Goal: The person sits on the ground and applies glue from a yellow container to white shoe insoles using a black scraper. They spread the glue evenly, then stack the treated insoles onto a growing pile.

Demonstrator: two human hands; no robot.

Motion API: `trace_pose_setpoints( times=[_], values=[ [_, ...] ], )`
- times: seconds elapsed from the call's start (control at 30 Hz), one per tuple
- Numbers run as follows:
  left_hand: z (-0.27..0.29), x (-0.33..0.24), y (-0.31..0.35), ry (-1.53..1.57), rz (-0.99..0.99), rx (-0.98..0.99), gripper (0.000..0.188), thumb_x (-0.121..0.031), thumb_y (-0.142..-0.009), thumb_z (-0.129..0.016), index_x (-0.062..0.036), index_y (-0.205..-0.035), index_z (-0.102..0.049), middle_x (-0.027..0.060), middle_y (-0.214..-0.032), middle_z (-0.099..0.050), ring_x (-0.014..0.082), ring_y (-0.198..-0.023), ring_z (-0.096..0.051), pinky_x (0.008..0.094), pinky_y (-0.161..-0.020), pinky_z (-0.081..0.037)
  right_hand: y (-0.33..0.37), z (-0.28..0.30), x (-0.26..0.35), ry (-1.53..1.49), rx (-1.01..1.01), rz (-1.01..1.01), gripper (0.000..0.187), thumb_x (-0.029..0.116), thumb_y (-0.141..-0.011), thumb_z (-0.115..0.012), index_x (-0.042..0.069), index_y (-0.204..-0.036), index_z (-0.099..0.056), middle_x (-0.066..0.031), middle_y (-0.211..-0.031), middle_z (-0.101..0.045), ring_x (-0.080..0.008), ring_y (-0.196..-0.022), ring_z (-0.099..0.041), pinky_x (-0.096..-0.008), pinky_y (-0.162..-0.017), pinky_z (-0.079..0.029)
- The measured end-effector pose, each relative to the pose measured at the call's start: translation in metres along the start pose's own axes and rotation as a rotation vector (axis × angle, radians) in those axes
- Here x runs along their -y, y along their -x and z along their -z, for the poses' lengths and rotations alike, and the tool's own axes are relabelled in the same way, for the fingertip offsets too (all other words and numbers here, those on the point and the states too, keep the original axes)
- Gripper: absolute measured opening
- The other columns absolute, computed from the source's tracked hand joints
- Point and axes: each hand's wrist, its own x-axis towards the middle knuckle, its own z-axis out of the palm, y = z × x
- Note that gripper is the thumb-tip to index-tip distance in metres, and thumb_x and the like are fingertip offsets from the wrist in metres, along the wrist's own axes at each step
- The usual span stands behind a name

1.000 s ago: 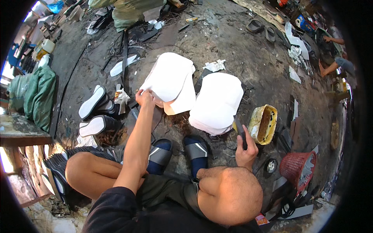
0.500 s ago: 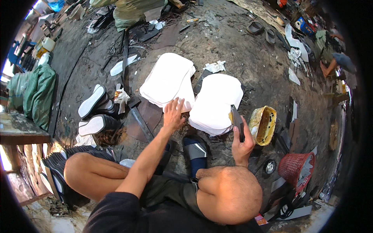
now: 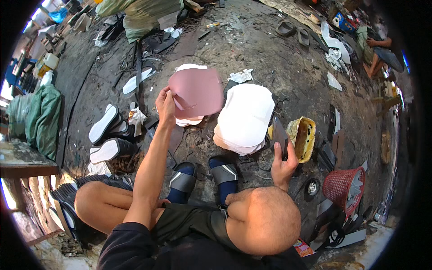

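My left hand [image 3: 166, 108] is closed on the left edge of a dull pink sheet [image 3: 200, 92] with rounded corners, raised above the left stack of white sheets [image 3: 191, 67], which it mostly covers. Beside it, a second stack of white rounded sheets [image 3: 245, 114] lies on the ground in front of my right foot. My right hand [image 3: 284, 166] grips a flat dark blade-like strip [image 3: 280, 135], its upper end close to the right side of that stack. Just right of this hand stands a yellow cut-open plastic container [image 3: 294, 126], smeared and dark brown inside.
White-soled shoes [image 3: 104, 150] and a partly hidden hammer [image 3: 151, 122] lie to the left. A red plastic basket [image 3: 337, 190] stands at the right, near a small round dish [image 3: 311, 188]. Green sacks [image 3: 45, 112] are at far left; another person [image 3: 380, 51] sits at far right.
My left hand has gone from resting on the left stack to holding up a pink-faced sheet farther left and away. My right hand has shifted slightly down and right with the dark strip.
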Motion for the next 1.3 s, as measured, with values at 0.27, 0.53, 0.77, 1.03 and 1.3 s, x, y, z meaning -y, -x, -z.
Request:
trace_pose_setpoints(
  times=[0.27,0.53,0.77,1.03,1.3],
  values=[
    [-0.079,-0.050,0.065,-0.347,-0.681,0.430,0.027,0.002,-0.091,-0.054,-0.0037,-0.114,-0.067,0.0080,-0.103,-0.070,0.0179,-0.090,-0.067,0.0284,-0.081,-0.053,-0.016,0.012,-0.003,0.013,-0.095,-0.062,0.037,0.011,-0.098,-0.063,-0.007,-0.129,-0.060,-0.0207,-0.116,-0.070,-0.0273,-0.104,-0.069,-0.0373,-0.088,-0.054],
    [-0.064,0.077,0.169,-1.076,-1.015,0.886,0.033,-0.006,-0.083,-0.064,-0.0084,-0.115,-0.060,0.0137,-0.129,-0.060,0.0330,-0.123,-0.056,0.0459,-0.101,-0.049,-0.069,0.014,-0.010,-0.128,-0.168,-0.005,0.036,0.009,-0.098,-0.064,-0.008,-0.128,-0.056,-0.0122,-0.108,-0.070,-0.0143,-0.095,-0.064,-0.0311,-0.081,-0.053],
    [-0.064,0.073,0.158,-1.096,-0.929,0.942,0.057,-0.005,-0.076,-0.068,-0.0017,-0.131,-0.055,0.0199,-0.142,-0.053,0.0358,-0.136,-0.048,0.0460,-0.112,-0.042,-0.130,-0.060,-0.043,-0.037,0.086,-0.130,0.045,0.024,-0.090,-0.070,-0.002,-0.126,-0.060,-0.0231,-0.107,-0.071,-0.0322,-0.096,-0.072,-0.0400,-0.083,-0.054],
    [-0.053,0.079,0.169,-1.059,-0.865,0.980,0.053,-0.006,-0.082,-0.061,0.0026,-0.134,-0.053,0.0189,-0.147,-0.049,0.0332,-0.141,-0.043,0.0441,-0.117,-0.036,-0.152,-0.148,-0.073,0.633,0.443,-0.009,0.035,0.029,-0.094,-0.062,0.016,-0.126,-0.062,-0.0203,-0.096,-0.073,-0.0405,-0.091,-0.071,-0.0527,-0.077,-0.055],
    [-0.050,0.085,0.163,-1.153,-0.262,1.068,0.052,-0.010,-0.084,-0.059,0.0012,-0.135,-0.054,0.0181,-0.147,-0.049,0.0322,-0.141,-0.043,0.0431,-0.119,-0.034,-0.062,-0.190,-0.011,0.220,1.145,0.937,0.031,0.027,-0.089,-0.059,0.032,-0.118,-0.066,-0.0090,-0.077,-0.071,-0.0303,-0.072,-0.071,-0.0416,-0.061,-0.056]
  ],
)
